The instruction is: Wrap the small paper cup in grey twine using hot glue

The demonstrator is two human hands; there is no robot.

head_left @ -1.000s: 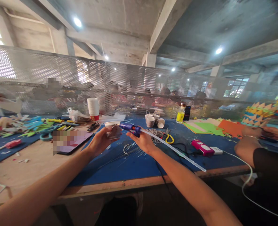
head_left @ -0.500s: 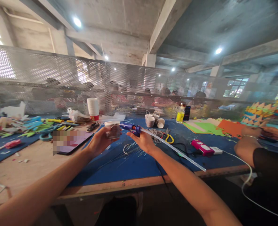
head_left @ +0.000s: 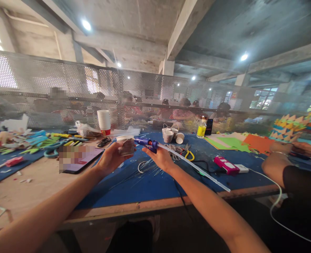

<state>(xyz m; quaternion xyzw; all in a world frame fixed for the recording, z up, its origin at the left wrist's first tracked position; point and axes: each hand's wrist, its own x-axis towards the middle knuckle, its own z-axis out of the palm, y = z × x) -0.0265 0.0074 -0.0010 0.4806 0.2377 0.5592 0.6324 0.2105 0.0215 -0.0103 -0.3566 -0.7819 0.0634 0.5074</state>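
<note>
A paper cup (head_left: 126, 145) with a white rim is gripped in my left hand (head_left: 110, 157), held up over the blue mat (head_left: 105, 193). My right hand (head_left: 159, 157) is wrapped round a blue glue gun (head_left: 146, 143), and a long translucent glue stick (head_left: 197, 168) juts from its back toward the lower right. The gun's nozzle points left and is at the cup's right side; whether it touches is hard to tell. Thin wires (head_left: 155, 168) lie on the mat below my hands.
Small cups (head_left: 168, 135), coiled wire (head_left: 175, 151) and yellow-handled pliers (head_left: 189, 155) sit beyond my right hand. A phone (head_left: 83, 160), blue scissors (head_left: 51, 150) and a cup stack (head_left: 103, 121) are left. At right are a pink box (head_left: 226, 165) and a co-worker's arm (head_left: 276, 163).
</note>
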